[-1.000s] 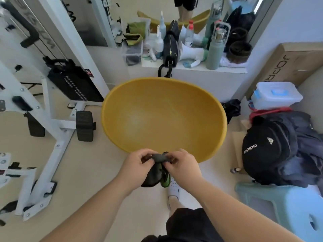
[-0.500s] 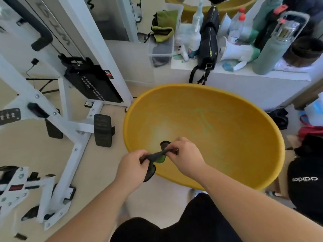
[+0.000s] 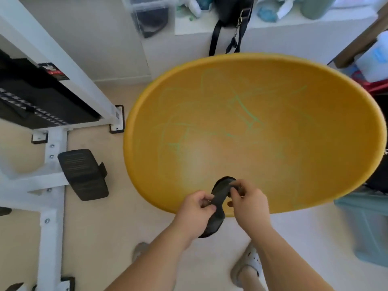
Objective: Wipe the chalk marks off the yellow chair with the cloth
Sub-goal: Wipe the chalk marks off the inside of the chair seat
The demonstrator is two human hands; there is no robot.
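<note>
The yellow chair [image 3: 294, 164] is a wide bowl-shaped shell filling the middle and right of the view. Faint green chalk marks [image 3: 243, 114] run across its inner surface, strongest near the centre. A dark grey cloth [image 3: 218, 198] is stretched between both hands over the chair's near rim. My left hand [image 3: 194, 213] pinches its lower end, just outside the rim. My right hand [image 3: 249, 204] pinches the upper end, over the chair's near edge. The cloth hangs above the shell; I cannot tell whether it touches it.
A white gym machine frame [image 3: 50, 175] with a black footplate [image 3: 84, 175] and weight stack [image 3: 31, 95] stands at the left. A white ledge [image 3: 273, 28] with a black bag strap [image 3: 231, 38] lies behind the chair. A pale blue stool [image 3: 367, 223] sits at right. My feet stand below.
The view has moved closer and tilted down over the chair, so the chalk marks show clearly. Both hands, still holding the cloth, have come further over the chair's near rim.
</note>
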